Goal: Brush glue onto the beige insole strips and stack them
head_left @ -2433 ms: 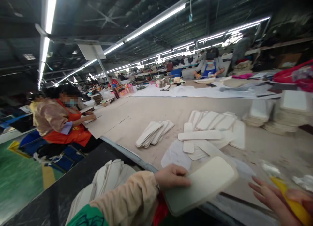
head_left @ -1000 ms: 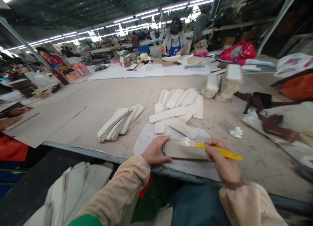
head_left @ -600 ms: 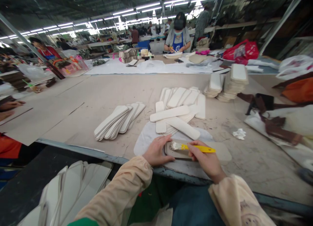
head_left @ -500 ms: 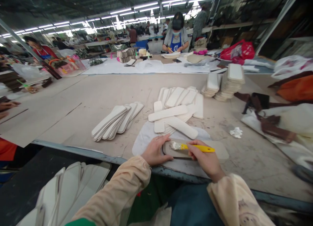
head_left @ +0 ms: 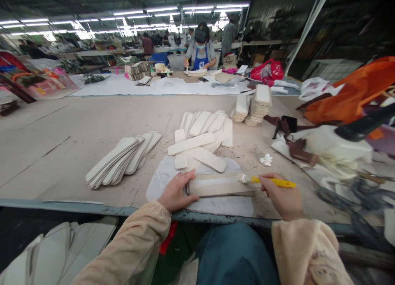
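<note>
Between thumb and fingers, my left hand (head_left: 179,191) steadies the left end of a small stack of long beige strips (head_left: 216,189) near the table's front edge. A whitish wet streak runs along the top strip. In my right hand (head_left: 283,196) is a yellow-handled brush (head_left: 274,181), its bristles caked with white paste and touching the top strip toward its right end. Under the stack lies a white sheet (head_left: 160,182). Just beyond, white rounded strips (head_left: 202,142) lie crisscrossed in a loose heap.
To the left lies a fanned row of white strips (head_left: 120,161). Two upright piles (head_left: 262,102) stand at the back right. A crumpled white scrap (head_left: 266,159), a pale jug (head_left: 336,143) and orange cloth (head_left: 348,96) are on the right. Across the table, a person (head_left: 201,50) works. More strips (head_left: 55,252) lie below the edge.
My right hand has drawn the brush rightward along the top strip, leaving a white streak. My left hand keeps its hold on the left end. The view has turned to the right.
</note>
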A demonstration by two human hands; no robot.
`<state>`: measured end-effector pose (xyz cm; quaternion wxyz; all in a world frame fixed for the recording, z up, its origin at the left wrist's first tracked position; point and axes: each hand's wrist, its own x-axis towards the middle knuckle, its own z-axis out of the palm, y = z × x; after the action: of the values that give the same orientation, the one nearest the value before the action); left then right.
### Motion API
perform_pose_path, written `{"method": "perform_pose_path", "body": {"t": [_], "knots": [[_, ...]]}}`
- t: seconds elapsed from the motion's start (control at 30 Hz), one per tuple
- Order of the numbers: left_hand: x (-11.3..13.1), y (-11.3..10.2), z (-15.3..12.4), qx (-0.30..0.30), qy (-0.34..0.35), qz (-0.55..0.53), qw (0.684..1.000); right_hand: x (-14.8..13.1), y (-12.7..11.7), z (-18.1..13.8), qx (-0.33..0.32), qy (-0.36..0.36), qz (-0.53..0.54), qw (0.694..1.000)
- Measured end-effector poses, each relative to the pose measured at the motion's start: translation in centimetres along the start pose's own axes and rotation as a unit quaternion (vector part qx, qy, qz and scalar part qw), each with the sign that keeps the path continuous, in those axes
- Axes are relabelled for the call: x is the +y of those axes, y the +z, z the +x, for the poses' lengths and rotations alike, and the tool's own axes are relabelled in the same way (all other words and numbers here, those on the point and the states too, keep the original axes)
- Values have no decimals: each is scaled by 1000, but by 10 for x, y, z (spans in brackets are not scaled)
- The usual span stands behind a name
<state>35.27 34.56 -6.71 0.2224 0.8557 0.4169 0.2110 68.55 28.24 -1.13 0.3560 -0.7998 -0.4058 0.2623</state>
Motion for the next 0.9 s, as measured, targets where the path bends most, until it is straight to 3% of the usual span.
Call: {"method": "perform_pose_path", "body": {"t": [0.17,0.27,0.33,0.43,0.57,0.73,0.9], "knots": [[-1,2,-1,4,6,2,1000,4,-8,-2,53,-5,-41,998],[-1,2,-1,3,7,-7,1000,-3,-3,-12,66,-24,-4,998],[0,2,-1,4,7,-18,1000,-12,8,-21,18,-46,76,996],[0,1,0,3,10,-32,999,-30,33,-34,-108,-65,170,977],[1,1,0,-4,2,-43,999,-50,68,-46,-214,-65,176,959],[0,1,0,-9,-2,-37,999,-51,80,-49,-241,-54,123,961],[0,1,-1,-6,0,-30,1000,-39,58,-39,-214,-42,69,974]]}}
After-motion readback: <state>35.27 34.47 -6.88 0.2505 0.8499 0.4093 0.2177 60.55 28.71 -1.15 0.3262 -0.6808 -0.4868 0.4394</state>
